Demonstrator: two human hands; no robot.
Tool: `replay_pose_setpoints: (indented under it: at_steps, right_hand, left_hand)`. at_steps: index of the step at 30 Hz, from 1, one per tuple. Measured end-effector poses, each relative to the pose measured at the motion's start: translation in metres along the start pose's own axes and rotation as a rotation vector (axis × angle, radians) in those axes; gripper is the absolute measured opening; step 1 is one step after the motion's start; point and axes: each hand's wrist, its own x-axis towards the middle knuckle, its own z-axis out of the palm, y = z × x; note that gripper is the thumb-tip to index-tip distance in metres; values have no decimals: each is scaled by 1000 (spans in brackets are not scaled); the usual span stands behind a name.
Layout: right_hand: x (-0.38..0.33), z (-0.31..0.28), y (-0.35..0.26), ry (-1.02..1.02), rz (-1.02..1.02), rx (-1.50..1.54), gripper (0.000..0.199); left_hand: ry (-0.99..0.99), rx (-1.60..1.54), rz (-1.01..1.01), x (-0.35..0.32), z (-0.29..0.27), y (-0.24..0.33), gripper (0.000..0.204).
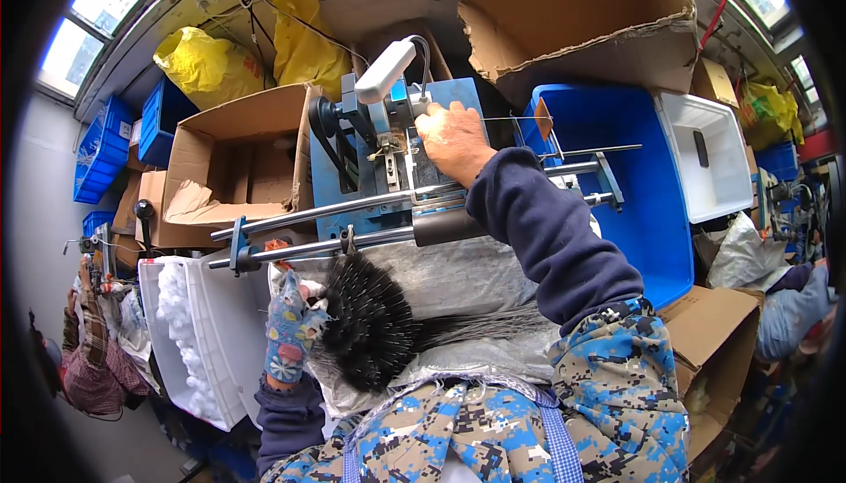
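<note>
My right hand (454,137) lies on the blue bench machine (361,205), its fingers curled down beside the clamp, and what they hold is hidden. A thin metal rod (509,119) runs from beside this hand toward a small brown plate (544,119) on the right. My left hand (295,307), in a worn floral fingerless glove, is against a thick bundle of thin metal rods with black ends (368,320). Its fingers are mostly out of sight at the bundle's edge. The bundle lies across my lap on grey sheeting (458,276), its bare ends trailing right.
Two steel rails (339,208) cross in front of me. A cardboard box (238,152) stands left of the machine; a blue bin (630,183) and a white tray (705,161) stand right. A white container with white pieces (220,351) is at left. Other people (101,355) work at both sides.
</note>
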Motion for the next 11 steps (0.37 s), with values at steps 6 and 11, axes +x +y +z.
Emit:
replay_pose_setpoints:
  at_steps: [6,11]
  right_hand:
    - [1,5,3,11,-52,-20,9]
    - [5,0,-1,-90,11,-31,11]
  left_hand:
    - [112,63,81,1,1,9,20]
    - [181,-236,-171,-10,-4,7,22]
